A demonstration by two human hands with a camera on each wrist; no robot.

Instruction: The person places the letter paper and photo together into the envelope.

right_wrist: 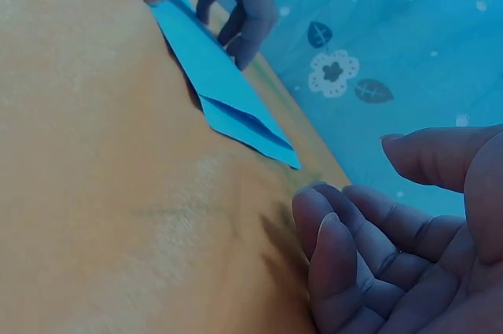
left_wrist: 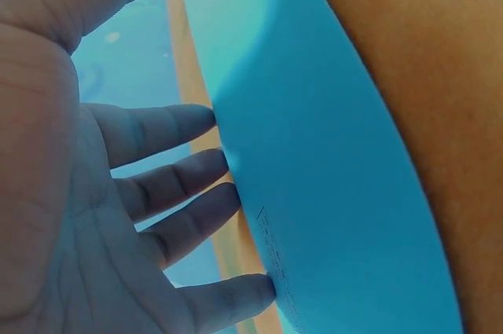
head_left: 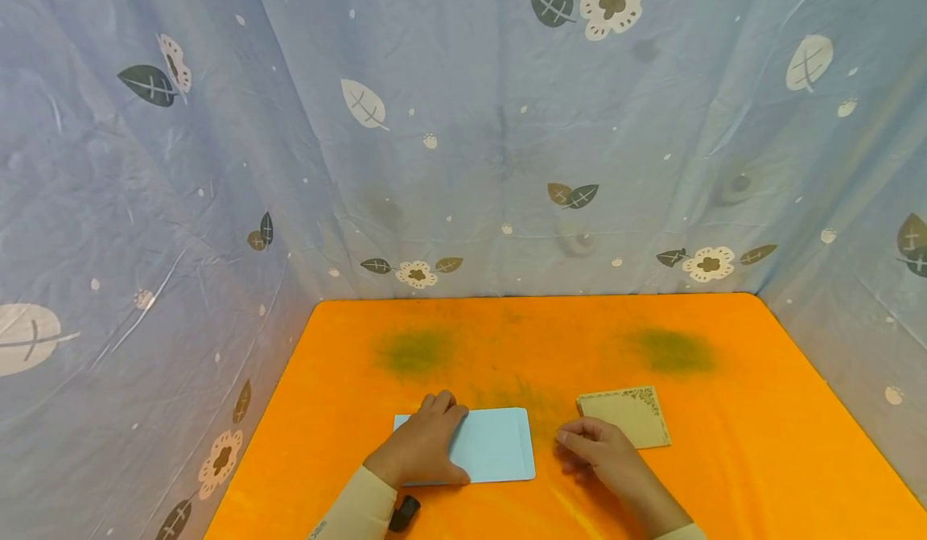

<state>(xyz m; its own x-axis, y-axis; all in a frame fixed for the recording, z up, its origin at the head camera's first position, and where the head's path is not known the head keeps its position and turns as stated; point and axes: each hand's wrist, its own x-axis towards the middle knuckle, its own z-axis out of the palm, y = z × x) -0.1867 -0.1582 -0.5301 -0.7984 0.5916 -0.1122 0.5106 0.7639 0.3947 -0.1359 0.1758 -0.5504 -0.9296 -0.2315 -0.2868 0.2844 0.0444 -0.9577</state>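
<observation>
A light blue envelope (head_left: 496,445) lies on the orange tabletop, its long side running left to right. My left hand (head_left: 429,439) spans its left part, thumb at the near edge and fingertips at the far edge, gripping it across. The left wrist view shows fingertips (left_wrist: 253,295) against one long edge of the envelope (left_wrist: 314,137). At its right end the flap (right_wrist: 247,126) stands slightly raised in the right wrist view. My right hand (head_left: 597,453) hovers right of the envelope with loosely curled fingers, holding nothing. It partly covers a tan card (head_left: 630,415) with dark ornamental print.
A small black object (head_left: 404,513) sits by the left sleeve. The orange tabletop (head_left: 746,411) has two dark greenish patches toward the back. Pale blue curtains (head_left: 471,138) with leaf and flower prints enclose the left, back and right sides.
</observation>
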